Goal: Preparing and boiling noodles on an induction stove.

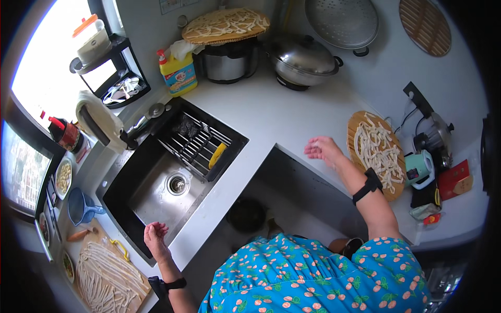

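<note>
My left hand (156, 236) hovers at the near left corner of the sink (156, 203), fingers loosely curled and empty. Below and left of it, flat dough noodles (111, 274) cover a wooden cutting board (143, 291). My right hand (325, 150) is held above the white counter (270, 117), also empty, fingers slightly bent. Just right of that hand, a round slatted tray (354, 121) carries a pile of cut noodles (377, 152). Another round tray (191, 37), spread with noodles (227, 23), rests on top of a pressure cooker (227, 66).
A metal rack (195, 141) with a yellow cloth (216, 155) spans the sink. Beyond stand a lidded wok (305, 58) and a yellow detergent bottle (180, 76). A blue dipper (80, 207) sits left of the sink. The counter has an open gap (289, 184) before me.
</note>
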Demonstrator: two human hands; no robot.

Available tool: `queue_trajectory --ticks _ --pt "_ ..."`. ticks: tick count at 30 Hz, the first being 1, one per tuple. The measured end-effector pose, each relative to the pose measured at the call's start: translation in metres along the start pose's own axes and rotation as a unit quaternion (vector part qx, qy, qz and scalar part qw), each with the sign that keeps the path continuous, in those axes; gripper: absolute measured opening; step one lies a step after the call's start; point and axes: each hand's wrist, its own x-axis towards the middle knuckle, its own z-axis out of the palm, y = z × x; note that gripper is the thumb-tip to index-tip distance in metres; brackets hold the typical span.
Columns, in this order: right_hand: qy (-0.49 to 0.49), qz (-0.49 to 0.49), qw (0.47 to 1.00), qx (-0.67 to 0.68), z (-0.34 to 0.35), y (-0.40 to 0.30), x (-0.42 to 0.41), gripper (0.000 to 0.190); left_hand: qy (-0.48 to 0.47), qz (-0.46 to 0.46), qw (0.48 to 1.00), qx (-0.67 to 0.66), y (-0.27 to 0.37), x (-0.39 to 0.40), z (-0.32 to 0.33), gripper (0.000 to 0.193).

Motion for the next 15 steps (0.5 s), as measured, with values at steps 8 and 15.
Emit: queue_trajectory --ticks 8,15 --pt "0.21 -0.346 0.789 -0.462 -0.053 -0.082 0.132 0.019 0.005 -0.046 0.996 -0.07 -0.008 0.004 0.083 0.019" --pt "0.228 -0.452 0.599 -0.62 -0.034 -0.124 0.21 0.015 0.022 -0.046 0.995 -0.084 -0.006 -0.002 0.14 0.017"
